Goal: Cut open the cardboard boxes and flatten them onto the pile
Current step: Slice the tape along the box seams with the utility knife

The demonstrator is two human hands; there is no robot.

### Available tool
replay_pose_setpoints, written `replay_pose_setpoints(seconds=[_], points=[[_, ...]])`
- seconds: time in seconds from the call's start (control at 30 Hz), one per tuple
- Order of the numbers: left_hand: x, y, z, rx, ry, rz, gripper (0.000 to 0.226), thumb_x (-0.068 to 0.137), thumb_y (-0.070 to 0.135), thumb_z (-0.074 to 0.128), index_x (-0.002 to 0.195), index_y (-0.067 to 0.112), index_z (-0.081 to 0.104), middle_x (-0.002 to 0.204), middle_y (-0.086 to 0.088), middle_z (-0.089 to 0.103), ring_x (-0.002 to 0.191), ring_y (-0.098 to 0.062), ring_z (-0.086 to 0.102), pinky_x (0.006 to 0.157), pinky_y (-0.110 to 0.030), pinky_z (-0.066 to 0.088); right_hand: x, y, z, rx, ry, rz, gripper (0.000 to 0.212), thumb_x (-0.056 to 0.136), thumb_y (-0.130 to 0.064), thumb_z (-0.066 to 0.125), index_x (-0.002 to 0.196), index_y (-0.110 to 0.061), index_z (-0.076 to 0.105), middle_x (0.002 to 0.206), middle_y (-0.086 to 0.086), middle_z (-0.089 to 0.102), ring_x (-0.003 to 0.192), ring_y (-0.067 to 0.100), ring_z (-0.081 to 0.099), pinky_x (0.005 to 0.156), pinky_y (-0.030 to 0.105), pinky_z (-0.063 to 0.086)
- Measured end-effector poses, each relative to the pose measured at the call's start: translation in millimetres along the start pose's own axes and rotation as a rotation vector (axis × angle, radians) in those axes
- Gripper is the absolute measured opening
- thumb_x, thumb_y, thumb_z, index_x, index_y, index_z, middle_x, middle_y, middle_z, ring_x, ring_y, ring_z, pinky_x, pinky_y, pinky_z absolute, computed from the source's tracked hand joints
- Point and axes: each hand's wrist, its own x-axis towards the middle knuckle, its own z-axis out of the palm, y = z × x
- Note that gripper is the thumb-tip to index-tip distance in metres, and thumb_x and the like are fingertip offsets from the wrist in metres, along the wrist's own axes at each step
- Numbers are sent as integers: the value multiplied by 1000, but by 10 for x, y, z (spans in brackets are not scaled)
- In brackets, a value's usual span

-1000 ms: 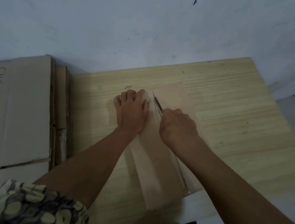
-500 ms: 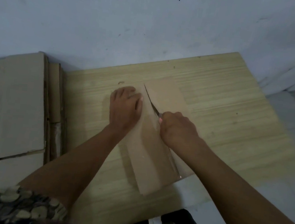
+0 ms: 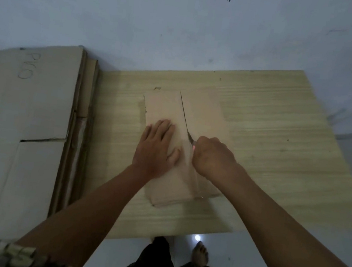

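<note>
A small brown cardboard box (image 3: 162, 107) lies flat on the wooden board (image 3: 269, 144). A dark slit runs down its middle from the far edge toward me. My left hand (image 3: 155, 146) presses flat on the box's left half, fingers straight. My right hand (image 3: 212, 157) grips a knife (image 3: 190, 138); the blade sits in the slit just in front of my fist, and the handle is hidden inside the hand. The pile of flattened cardboard (image 3: 24, 114) lies to the left of the board, with handwriting on its top sheet.
The board rests on a pale floor against a grey-white wall (image 3: 184, 23). My bare foot (image 3: 200, 252) and patterned clothing show at the bottom edge. Bare board extends to the right of the box.
My right hand has drawn the knife toward me, so the slit is longer. My left hand has slid from the box's far end back to its middle.
</note>
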Motion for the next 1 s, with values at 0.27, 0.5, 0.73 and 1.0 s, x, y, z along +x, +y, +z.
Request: replay_pose_setpoints(seconds=[0.27,0.5,0.73,1.0], points=[[-556,382,-117,-17,-228,217,119,80,91,35,160,4,18,169,-17,8,157,-30,2,126,-55,4,51,180,43,76,37,-23,31,105,-26,45,131,-12,56,137,16,51,126,36,53,95,36,44],[-514,398,-108,-13,-245,275,132,65,82,61,161,5,14,169,-13,6,157,-26,1,127,-49,8,-74,348,26,31,18,-41,28,104,-21,44,126,-9,55,130,18,54,114,36,63,85,40,51],[-477,492,-130,-18,-293,177,136,61,77,68,161,6,12,170,-9,3,157,-22,-2,127,-41,-1,-242,458,125,17,12,-35,30,103,-19,45,130,-10,54,134,16,52,119,36,59,89,37,48],[-400,498,-139,-68,-278,74,138,58,66,83,161,5,14,170,-7,5,157,-20,1,127,-42,1,-309,501,159,-11,-9,-62,27,102,-18,44,125,-9,56,128,17,56,114,35,63,77,35,44]])
